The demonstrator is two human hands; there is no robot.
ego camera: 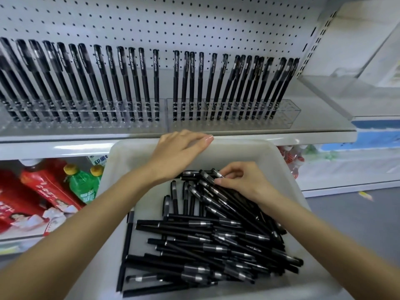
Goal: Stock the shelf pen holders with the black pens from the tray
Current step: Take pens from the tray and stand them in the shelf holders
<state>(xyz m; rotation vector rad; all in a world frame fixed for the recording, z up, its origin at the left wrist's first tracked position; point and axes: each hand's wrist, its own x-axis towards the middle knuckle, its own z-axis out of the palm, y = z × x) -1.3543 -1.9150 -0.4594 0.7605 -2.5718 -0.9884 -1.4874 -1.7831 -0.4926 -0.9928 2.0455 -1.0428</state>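
At the tray's far end, the right hand [244,182] pinches the capped ends of the topmost pens [208,191], fingers curled round them. The left hand [179,152] lies over the far rim of the tray [121,169], fingers loosely extended and holding nothing. The remaining pens lie in a criss-crossed heap across the tray's middle and right side. Just beyond the far rim, on the shelf [324,124], two clear holders [238,120] stand side by side before a pegboard [173,22]. Most of their rear slots carry upright pens, and free slots show at the right-hand holder's right end. Bottles [80,185] and red cartons [32,191] sit on the lower shelf at left. The step in hand looks like gathering a batch. It would go best with only a few pens, caps all one way, lifted clear of the tangle while the left hand steadies the tray.
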